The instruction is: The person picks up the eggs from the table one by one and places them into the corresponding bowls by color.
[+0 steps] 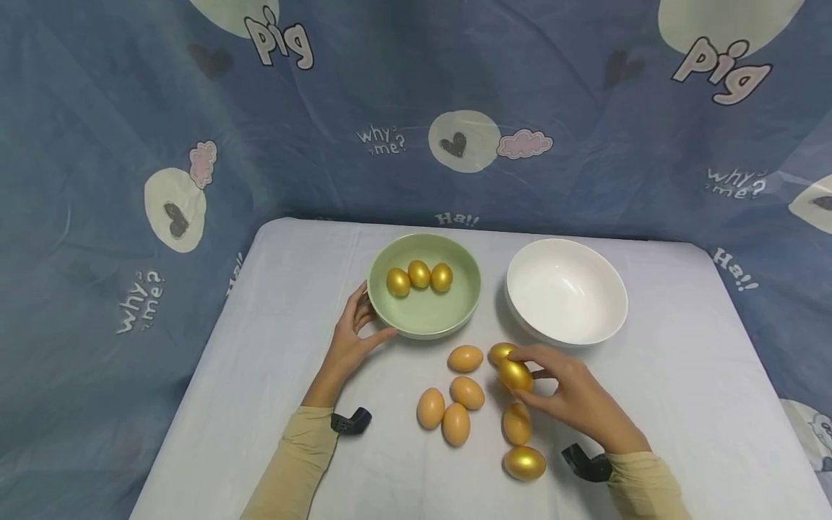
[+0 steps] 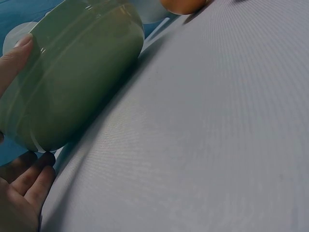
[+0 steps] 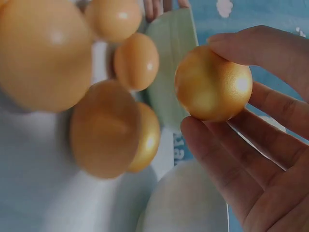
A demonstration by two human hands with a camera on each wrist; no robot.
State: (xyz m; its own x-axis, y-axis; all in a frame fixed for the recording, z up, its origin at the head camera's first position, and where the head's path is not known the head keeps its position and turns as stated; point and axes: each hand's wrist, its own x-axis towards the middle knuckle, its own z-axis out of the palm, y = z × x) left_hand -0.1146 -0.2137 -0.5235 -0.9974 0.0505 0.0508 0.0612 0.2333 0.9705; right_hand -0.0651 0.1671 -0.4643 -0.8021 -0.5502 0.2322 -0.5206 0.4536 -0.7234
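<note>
My right hand [image 1: 572, 393] pinches a golden egg [image 1: 516, 375] between thumb and fingertips, above the table. In the right wrist view, the golden egg [image 3: 214, 83] is clear of the eggs around it. Just behind it lies another golden egg [image 1: 500, 352]. Nearer the front are a duller golden-brown egg [image 1: 516, 424] and a shiny golden egg [image 1: 524, 463]. My left hand [image 1: 351, 343] holds the near left side of a green bowl [image 1: 425, 314], thumb and fingers spread around its wall [image 2: 82, 72]. Three golden eggs [image 1: 419, 274] sit inside that bowl.
A white bowl [image 1: 565, 289] stands right of the green one, with nothing in it. Several plain tan eggs [image 1: 456, 424] lie between my hands on the white-covered table [image 1: 273, 289]. A blue printed cloth [image 1: 364, 72] hangs behind the table.
</note>
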